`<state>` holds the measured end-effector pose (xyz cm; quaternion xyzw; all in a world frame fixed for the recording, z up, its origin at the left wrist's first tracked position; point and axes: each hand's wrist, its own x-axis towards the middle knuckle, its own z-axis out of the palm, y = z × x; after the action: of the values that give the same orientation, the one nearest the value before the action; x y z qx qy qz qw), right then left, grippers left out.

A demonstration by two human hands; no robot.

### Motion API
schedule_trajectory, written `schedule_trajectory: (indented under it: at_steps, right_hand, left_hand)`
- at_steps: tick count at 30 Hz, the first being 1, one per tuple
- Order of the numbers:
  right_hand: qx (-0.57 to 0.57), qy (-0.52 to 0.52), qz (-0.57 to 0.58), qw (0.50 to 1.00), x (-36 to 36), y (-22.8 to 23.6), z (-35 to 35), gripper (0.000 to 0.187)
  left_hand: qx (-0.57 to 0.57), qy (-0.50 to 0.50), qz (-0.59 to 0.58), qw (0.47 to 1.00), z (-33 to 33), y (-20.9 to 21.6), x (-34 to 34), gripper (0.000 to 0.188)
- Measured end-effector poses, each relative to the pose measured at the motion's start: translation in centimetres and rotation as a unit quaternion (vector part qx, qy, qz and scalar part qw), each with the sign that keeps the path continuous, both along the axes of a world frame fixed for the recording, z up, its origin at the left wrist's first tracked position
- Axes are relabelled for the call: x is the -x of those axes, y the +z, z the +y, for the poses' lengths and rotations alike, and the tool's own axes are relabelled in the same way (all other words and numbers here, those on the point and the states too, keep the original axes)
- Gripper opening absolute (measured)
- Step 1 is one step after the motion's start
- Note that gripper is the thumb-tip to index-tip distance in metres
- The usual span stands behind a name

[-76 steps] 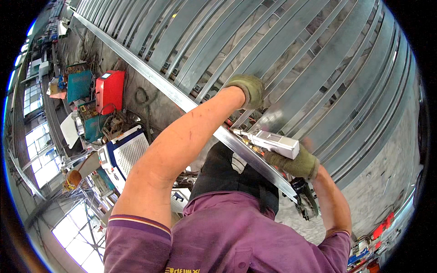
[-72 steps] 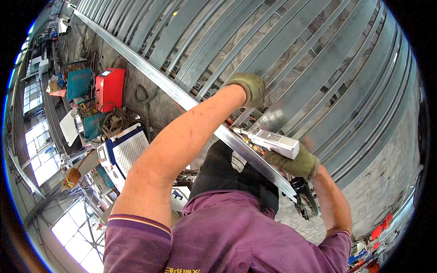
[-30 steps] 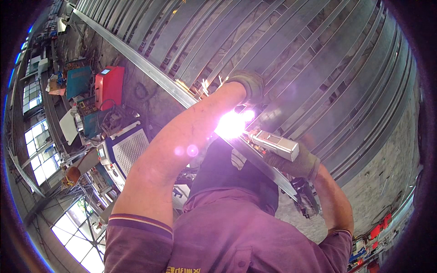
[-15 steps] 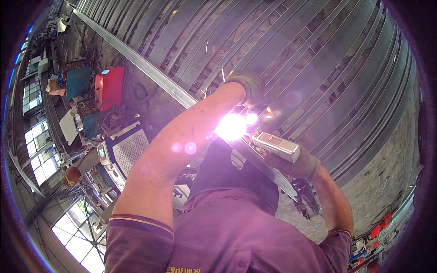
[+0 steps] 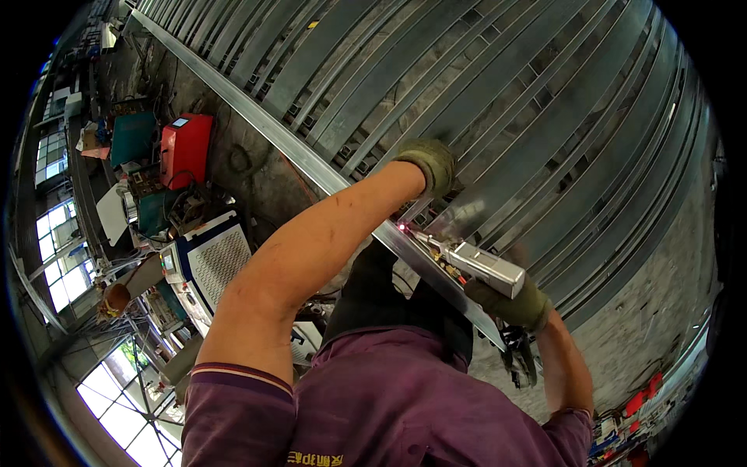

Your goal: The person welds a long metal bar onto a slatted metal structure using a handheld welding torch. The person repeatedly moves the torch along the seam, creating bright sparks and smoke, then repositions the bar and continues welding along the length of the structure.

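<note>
My right hand (image 5: 510, 302), in an olive work glove, is closed around the grip of a silver handheld laser welding gun (image 5: 489, 266). The gun's narrow nozzle points left to a small red spot on a long metal rail (image 5: 436, 268), where a crossbar meets it. No bright arc shows at the tip. My left hand (image 5: 433, 165), gloved alike, is curled over a metal bar (image 5: 417, 208) just beyond that joint. The glove's back hides most of its fingers. Both forearms are bare.
Rows of long flat grey metal bars (image 5: 467, 109) spread across the far side, with gaps between them. At left stand a red machine (image 5: 187, 150) and a white cabinet with a perforated panel (image 5: 220, 261). Cables lie on the concrete floor (image 5: 622, 327).
The glaring weld light and sparks have gone out, leaving a small red spot. The gun has shifted slightly right and nearer me. My left hand stays at about the same place.
</note>
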<state>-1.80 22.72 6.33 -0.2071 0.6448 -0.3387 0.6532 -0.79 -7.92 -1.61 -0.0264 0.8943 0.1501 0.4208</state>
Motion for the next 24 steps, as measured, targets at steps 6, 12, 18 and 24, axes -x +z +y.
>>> schedule_trajectory:
  at_steps: [6, 12, 18, 24]
  right_hand:
    - [-0.051, -0.099, -0.021, 0.994, 0.6, 4.5, -1.0, 0.047]
    - [0.061, -0.074, 0.048, 0.994, 1.1, 3.1, -5.5, 0.045]
    - [0.053, -0.070, -0.007, 0.996, 0.2, -0.6, -7.7, 0.046]
    - [0.051, -0.063, -0.014, 0.997, 0.1, -1.1, -9.7, 0.038]
  left_hand:
    - [0.018, 0.077, 0.109, 0.991, -6.6, 2.1, 0.4, 0.048]
    - [0.064, 0.075, 0.056, 0.994, -9.8, 1.2, -0.5, 0.061]
    - [0.052, 0.067, 0.030, 0.996, -8.8, 0.8, 0.7, 0.052]
    - [0.063, 0.075, 0.055, 0.994, -8.3, 1.5, 1.0, 0.044]
